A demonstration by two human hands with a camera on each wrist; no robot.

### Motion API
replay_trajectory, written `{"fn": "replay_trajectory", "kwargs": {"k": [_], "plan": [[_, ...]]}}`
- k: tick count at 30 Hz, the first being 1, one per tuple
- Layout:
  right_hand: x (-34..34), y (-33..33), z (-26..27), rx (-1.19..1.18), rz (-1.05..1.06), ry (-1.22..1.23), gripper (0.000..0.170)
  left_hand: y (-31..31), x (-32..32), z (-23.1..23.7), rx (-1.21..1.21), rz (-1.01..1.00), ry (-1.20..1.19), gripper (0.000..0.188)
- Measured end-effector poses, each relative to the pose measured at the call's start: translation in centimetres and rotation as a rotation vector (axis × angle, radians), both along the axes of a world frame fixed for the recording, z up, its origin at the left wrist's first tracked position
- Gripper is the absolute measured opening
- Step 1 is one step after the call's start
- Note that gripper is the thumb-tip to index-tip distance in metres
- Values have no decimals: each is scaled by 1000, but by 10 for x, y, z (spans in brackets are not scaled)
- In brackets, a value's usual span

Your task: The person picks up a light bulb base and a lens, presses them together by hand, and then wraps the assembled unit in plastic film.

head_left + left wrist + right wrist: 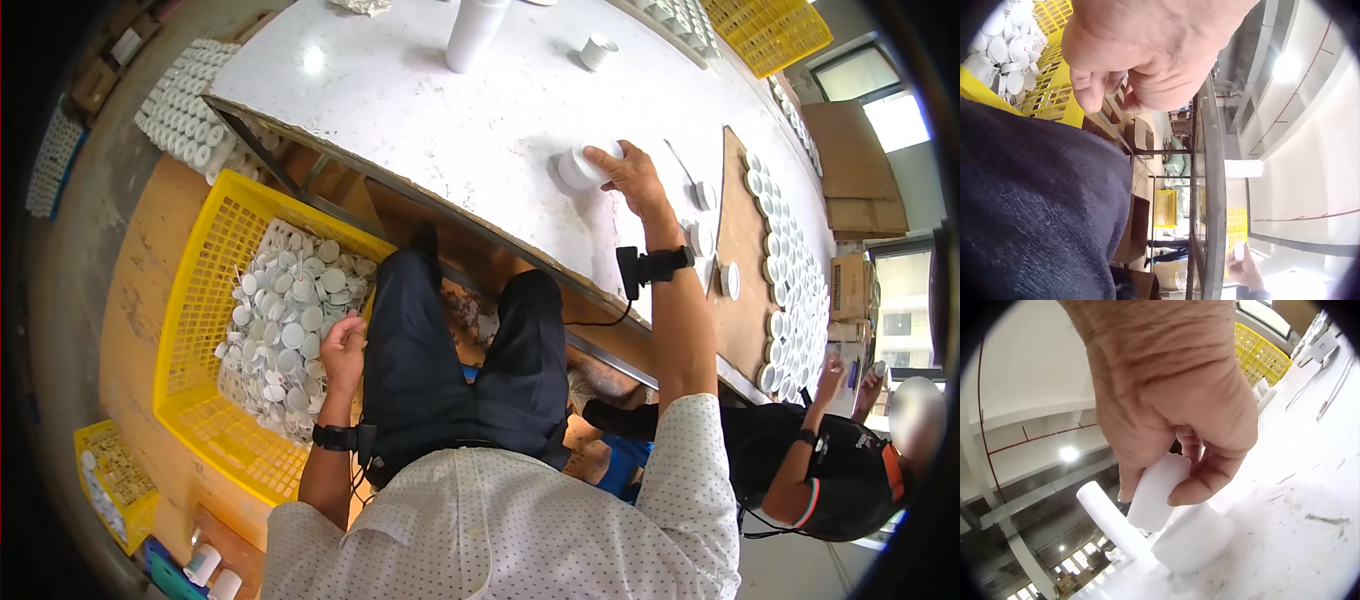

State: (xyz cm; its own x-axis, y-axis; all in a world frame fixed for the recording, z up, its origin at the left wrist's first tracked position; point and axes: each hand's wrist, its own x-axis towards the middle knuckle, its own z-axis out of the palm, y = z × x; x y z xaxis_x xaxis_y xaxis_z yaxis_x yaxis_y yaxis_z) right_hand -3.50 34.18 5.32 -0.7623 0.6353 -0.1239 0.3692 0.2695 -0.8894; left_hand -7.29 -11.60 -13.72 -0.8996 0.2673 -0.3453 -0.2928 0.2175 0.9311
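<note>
Over the white table (400,130), my right hand (635,178) pinches a smooth white piece (1159,494) between thumb and fingers. Just under that piece, a wider white round piece (1194,544) sits on the tabletop; the held piece overlaps it in the right wrist view. My left hand (343,350) hangs by my thigh, at the inner edge of the yellow basket (205,270), with fingers loosely curled and nothing visible in them. Inside that basket lies a heap of white discs (292,335), some with thin stems.
A tall white cylinder (475,35) and a small white cup (600,52) stand farther back on the table. To the right, rows of white round pieces (790,290) line a brown board (735,320). Another person (830,460) works at the right.
</note>
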Motion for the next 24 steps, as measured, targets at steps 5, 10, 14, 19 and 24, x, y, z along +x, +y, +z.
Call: {"fn": "replay_trajectory", "kwargs": {"k": [5, 10, 14, 19, 24], "plan": [[-3, -2, -5, 147, -20, -121, 56, 18, 5, 25, 111, 2, -34, 17], [-2, -9, -9, 31, -44, -45, 69, 54, 1, 55, 199, -145, 19, 17], [7, -20, -5, -21, -207, 67, 70, 74, 5, 76, 189, -273, 58, 16], [66, -75, -5, 383, -114, 265, 45, 86, 24, 81, 228, -342, 53, 14], [139, -78, -15, 873, -329, 207, 41, 95, 36, 85, 228, -451, 42, 15]]}}
